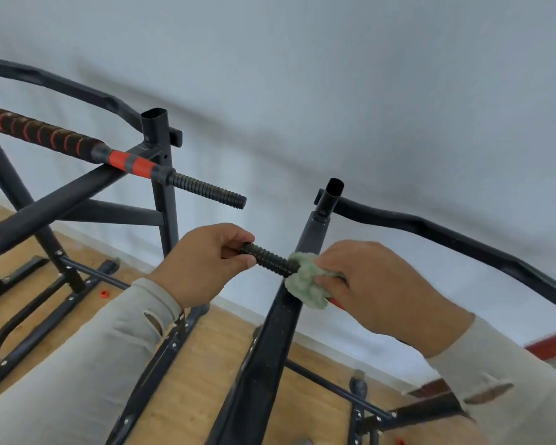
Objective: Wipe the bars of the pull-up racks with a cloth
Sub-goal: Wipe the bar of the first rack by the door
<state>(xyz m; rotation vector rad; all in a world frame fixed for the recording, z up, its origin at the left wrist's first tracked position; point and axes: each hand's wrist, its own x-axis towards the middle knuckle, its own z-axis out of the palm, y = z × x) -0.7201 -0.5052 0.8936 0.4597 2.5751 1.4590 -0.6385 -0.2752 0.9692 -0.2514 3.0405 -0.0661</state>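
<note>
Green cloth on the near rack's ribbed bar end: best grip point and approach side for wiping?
Bunch the green cloth around the ribbed bar end from the right, as the right hand does. The left hand already holds the bar's free tip, and the bar is thin and round, so a wrap-around pinch fits.

wall (334,75): plain pale grey | floor (206,364): light wood boards | light: soft, even
</note>
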